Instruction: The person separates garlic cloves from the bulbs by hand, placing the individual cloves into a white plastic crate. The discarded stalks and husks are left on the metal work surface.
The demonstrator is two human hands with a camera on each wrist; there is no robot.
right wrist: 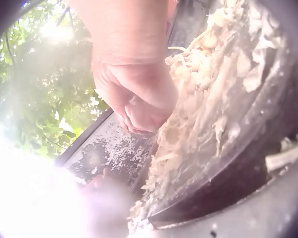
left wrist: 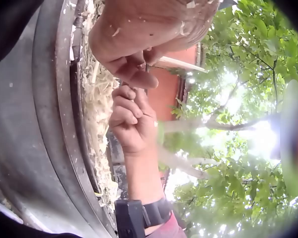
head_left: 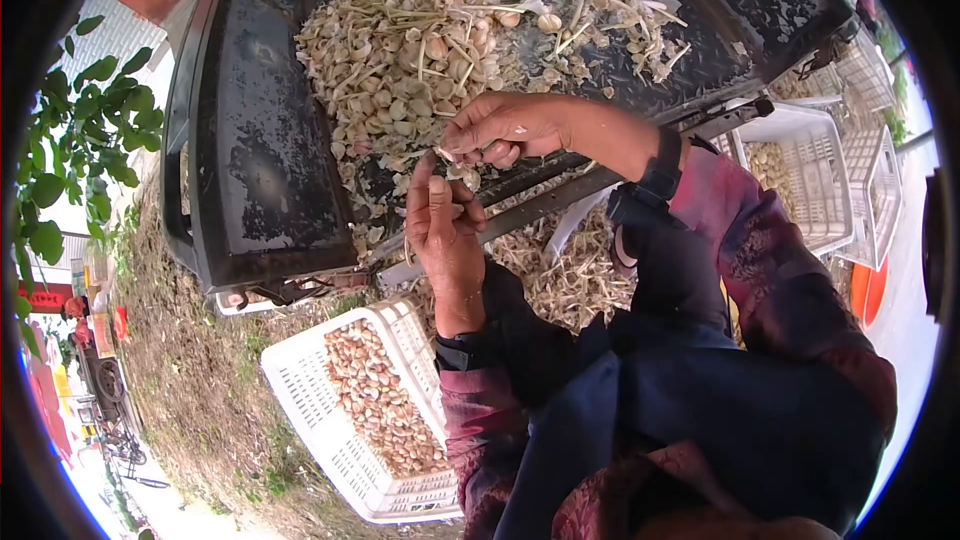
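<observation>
Both hands meet over the near edge of a garlic heap (head_left: 400, 90) in the head view. My right hand (head_left: 515, 130) comes in from the right, its thumb and forefinger pinching a small whitish piece of garlic (head_left: 446, 153). From below reaches my left hand (head_left: 447, 240), palm up with bent fingers, its fingertips right at the same piece. The left wrist view shows the left hand (left wrist: 149, 32) large at the top, facing the curled right hand (left wrist: 131, 121). In the right wrist view the right hand (right wrist: 134, 96) has its fingers folded in, hiding what they pinch.
The heap lies on a worn dark metal truck bed (head_left: 265, 140) with raised sides. A white crate (head_left: 300, 390) of garlic cloves stands below left. More white crates (head_left: 825, 175) stand at right. Dry stalks (head_left: 575, 290) litter the ground under the bed's edge.
</observation>
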